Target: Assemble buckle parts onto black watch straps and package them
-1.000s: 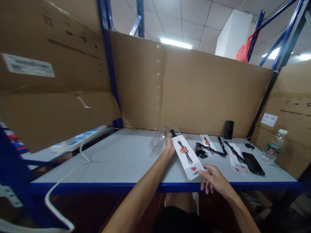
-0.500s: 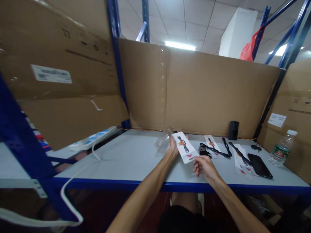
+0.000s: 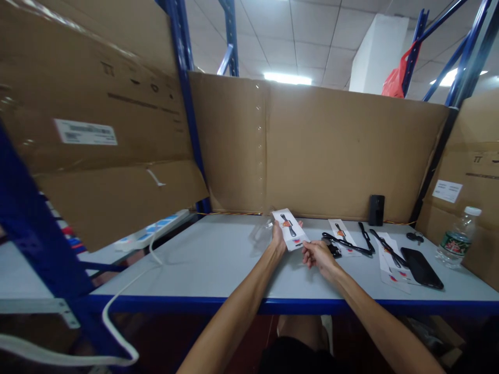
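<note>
A white printed card [image 3: 289, 228] with a picture of a black strap-like item is held tilted above the table. My left hand [image 3: 278, 238] grips its left edge from beneath. My right hand [image 3: 317, 256] pinches its lower right corner, fingers curled. Beside and behind my left hand lies clear plastic packaging [image 3: 260, 238], partly hidden. To the right, black straps [image 3: 346, 244] rest over a second printed card [image 3: 340, 231]. A small black item [image 3: 334, 250] sits partly hidden behind my right hand. Further right, another black strap [image 3: 388, 248] lies on more cards [image 3: 390, 272].
A black phone [image 3: 421, 267] lies at the right, near a water bottle [image 3: 457, 241] and keys [image 3: 415, 237]. A dark upright device [image 3: 376, 209] leans against the back cardboard [image 3: 351, 150]. At left is a white power strip [image 3: 156, 230] with its cable [image 3: 113, 311].
Both hands and the card have shifted slightly up and left in view. The grip on the card looks the same. The camera view has tilted a little.
</note>
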Demonstrator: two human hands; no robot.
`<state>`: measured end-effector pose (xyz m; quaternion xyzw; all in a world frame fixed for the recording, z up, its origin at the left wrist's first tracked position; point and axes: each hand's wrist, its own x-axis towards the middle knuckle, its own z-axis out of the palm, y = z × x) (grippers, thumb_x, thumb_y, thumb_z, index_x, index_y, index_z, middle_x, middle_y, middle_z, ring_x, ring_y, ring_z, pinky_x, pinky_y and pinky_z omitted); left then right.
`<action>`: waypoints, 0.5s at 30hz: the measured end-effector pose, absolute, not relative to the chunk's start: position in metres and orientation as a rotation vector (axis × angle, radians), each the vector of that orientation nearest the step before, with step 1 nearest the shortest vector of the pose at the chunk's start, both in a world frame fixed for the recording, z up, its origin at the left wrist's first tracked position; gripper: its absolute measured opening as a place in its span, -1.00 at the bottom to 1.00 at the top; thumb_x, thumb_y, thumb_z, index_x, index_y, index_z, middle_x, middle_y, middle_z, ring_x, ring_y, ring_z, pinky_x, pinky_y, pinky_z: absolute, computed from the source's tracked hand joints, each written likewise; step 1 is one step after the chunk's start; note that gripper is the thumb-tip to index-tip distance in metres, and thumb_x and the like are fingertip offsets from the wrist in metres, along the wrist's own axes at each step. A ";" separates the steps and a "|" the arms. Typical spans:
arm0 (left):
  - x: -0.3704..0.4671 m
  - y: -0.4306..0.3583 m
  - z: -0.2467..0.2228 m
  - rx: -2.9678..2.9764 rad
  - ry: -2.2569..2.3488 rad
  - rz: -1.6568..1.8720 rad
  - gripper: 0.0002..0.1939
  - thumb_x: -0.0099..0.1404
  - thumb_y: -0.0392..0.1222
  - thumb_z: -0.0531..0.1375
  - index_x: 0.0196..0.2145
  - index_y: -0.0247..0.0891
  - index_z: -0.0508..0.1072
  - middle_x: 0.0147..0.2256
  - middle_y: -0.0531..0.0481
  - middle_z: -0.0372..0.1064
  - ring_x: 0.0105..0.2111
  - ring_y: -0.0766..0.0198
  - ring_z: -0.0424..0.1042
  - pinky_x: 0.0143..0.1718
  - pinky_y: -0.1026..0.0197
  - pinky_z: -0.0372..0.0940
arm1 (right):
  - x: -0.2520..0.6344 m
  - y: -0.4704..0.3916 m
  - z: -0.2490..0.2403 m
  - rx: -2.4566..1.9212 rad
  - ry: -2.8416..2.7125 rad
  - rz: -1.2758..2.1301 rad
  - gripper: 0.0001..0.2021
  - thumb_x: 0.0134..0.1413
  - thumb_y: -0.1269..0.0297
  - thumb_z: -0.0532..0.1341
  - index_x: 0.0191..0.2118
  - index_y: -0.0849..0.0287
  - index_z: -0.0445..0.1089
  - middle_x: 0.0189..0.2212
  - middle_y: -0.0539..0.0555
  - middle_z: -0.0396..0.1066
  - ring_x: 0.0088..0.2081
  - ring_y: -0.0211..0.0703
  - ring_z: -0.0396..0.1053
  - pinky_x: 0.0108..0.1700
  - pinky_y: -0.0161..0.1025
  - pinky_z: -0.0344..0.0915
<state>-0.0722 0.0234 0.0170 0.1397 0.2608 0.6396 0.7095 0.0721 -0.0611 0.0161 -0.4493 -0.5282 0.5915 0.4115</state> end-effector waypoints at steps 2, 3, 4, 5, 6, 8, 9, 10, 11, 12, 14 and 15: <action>-0.074 0.022 0.019 0.326 0.588 1.386 -0.48 0.45 0.12 -0.14 -0.03 -0.33 0.39 -0.22 -0.33 0.54 -0.19 -0.08 0.57 -0.14 -0.07 0.44 | 0.081 -0.055 0.026 -1.131 -1.480 1.506 -0.63 0.22 0.08 0.16 -0.51 0.22 0.33 -0.73 -0.01 0.35 -0.76 -0.36 0.18 -0.68 -0.41 0.11; -0.074 0.022 0.020 0.336 0.592 1.365 -0.54 0.45 0.07 -0.09 -0.03 -0.33 0.39 -0.21 -0.31 0.55 -0.19 -0.06 0.58 -0.14 -0.07 0.45 | 0.088 -0.049 0.032 -1.132 -1.602 1.533 -0.60 0.20 0.01 0.18 -0.52 0.22 0.34 -0.71 0.01 0.37 -0.74 -0.34 0.21 -0.67 -0.41 0.11; -0.075 0.021 0.022 0.344 0.599 1.347 -0.61 0.43 0.00 -0.04 -0.02 -0.33 0.38 -0.21 -0.29 0.55 -0.21 -0.04 0.59 -0.15 -0.06 0.45 | 0.097 -0.041 0.039 -1.137 -1.729 1.547 -0.55 0.15 -0.08 0.20 -0.52 0.22 0.35 -0.70 0.03 0.39 -0.73 -0.32 0.24 -0.66 -0.40 0.12; -0.076 0.021 0.022 0.354 0.608 1.326 -0.67 0.41 -0.08 0.01 -0.02 -0.33 0.37 -0.22 -0.27 0.56 -0.24 -0.01 0.60 -0.16 -0.04 0.46 | 0.107 -0.032 0.046 -1.134 -1.871 1.560 -0.50 0.12 -0.16 0.20 -0.51 0.23 0.37 -0.68 0.06 0.41 -0.70 -0.29 0.27 -0.65 -0.39 0.13; -0.077 0.020 0.023 0.369 0.621 1.302 -0.70 0.37 -0.16 0.06 -0.01 -0.34 0.36 -0.23 -0.25 0.56 -0.27 0.02 0.60 -0.18 -0.02 0.47 | 0.118 -0.021 0.051 -1.127 -1.968 1.520 -0.47 0.08 -0.22 0.19 -0.50 0.24 0.38 -0.66 0.08 0.42 -0.68 -0.27 0.30 -0.63 -0.37 0.13; -0.077 0.020 0.025 0.425 0.657 1.247 -0.68 0.30 -0.29 0.12 0.01 -0.36 0.36 -0.28 -0.21 0.57 -0.37 0.08 0.60 -0.26 0.05 0.48 | 0.141 0.001 0.058 -1.131 -1.855 1.166 -0.45 0.07 -0.28 0.14 -0.49 0.20 0.37 -0.69 0.01 0.35 -0.68 -0.29 0.22 -0.62 -0.37 0.06; -0.076 0.020 0.025 0.468 0.677 1.213 -0.67 0.28 -0.31 0.13 0.01 -0.38 0.36 -0.31 -0.20 0.58 -0.42 0.10 0.59 -0.32 0.09 0.48 | 0.152 0.012 0.057 -1.147 -1.759 0.920 -0.46 0.09 -0.27 0.11 -0.50 0.18 0.35 -0.71 -0.02 0.30 -0.68 -0.29 0.18 -0.60 -0.36 0.03; -0.075 0.019 0.026 0.511 0.696 1.179 -0.67 0.29 -0.31 0.12 0.01 -0.40 0.37 -0.35 -0.19 0.57 -0.47 0.12 0.58 -0.38 0.13 0.47 | 0.162 0.022 0.054 -1.167 -1.670 0.656 -0.48 0.13 -0.23 0.08 -0.53 0.17 0.33 -0.70 -0.01 0.29 -0.64 -0.27 0.20 -0.56 -0.35 0.04; -0.074 0.019 0.027 0.545 0.709 1.157 -0.68 0.32 -0.30 0.11 0.01 -0.42 0.39 -0.39 -0.18 0.57 -0.52 0.15 0.56 -0.44 0.19 0.45 | 0.170 0.030 0.049 -1.200 -1.626 0.419 -0.49 0.17 -0.17 0.06 -0.55 0.16 0.32 -0.66 0.02 0.33 -0.58 -0.24 0.25 -0.50 -0.34 0.07; -0.073 0.018 0.028 0.567 0.721 1.144 -0.70 0.35 -0.28 0.09 0.00 -0.43 0.40 -0.42 -0.18 0.56 -0.56 0.18 0.54 -0.50 0.24 0.41 | 0.177 0.036 0.043 -1.256 -1.630 0.218 -0.51 0.21 -0.10 0.04 -0.57 0.16 0.32 -0.62 0.05 0.37 -0.53 -0.21 0.29 -0.46 -0.32 0.07; -0.072 0.016 0.033 0.607 0.728 1.116 -0.71 0.41 -0.24 0.06 -0.02 -0.44 0.43 -0.44 -0.18 0.55 -0.63 0.24 0.49 -0.60 0.31 0.34 | 0.187 0.042 0.030 -1.392 -1.714 -0.029 -0.55 0.25 0.03 0.03 -0.55 0.17 0.38 -0.55 0.10 0.46 -0.46 -0.16 0.35 -0.41 -0.30 0.05; -0.073 0.013 0.037 0.643 0.732 1.085 -0.71 0.42 -0.21 0.06 -0.03 -0.44 0.44 -0.43 -0.19 0.56 -0.64 0.26 0.47 -0.63 0.33 0.31 | 0.191 0.042 0.026 -1.461 -1.759 -0.100 -0.58 0.26 0.07 0.04 -0.51 0.17 0.42 -0.50 0.13 0.50 -0.42 -0.14 0.38 -0.39 -0.29 0.04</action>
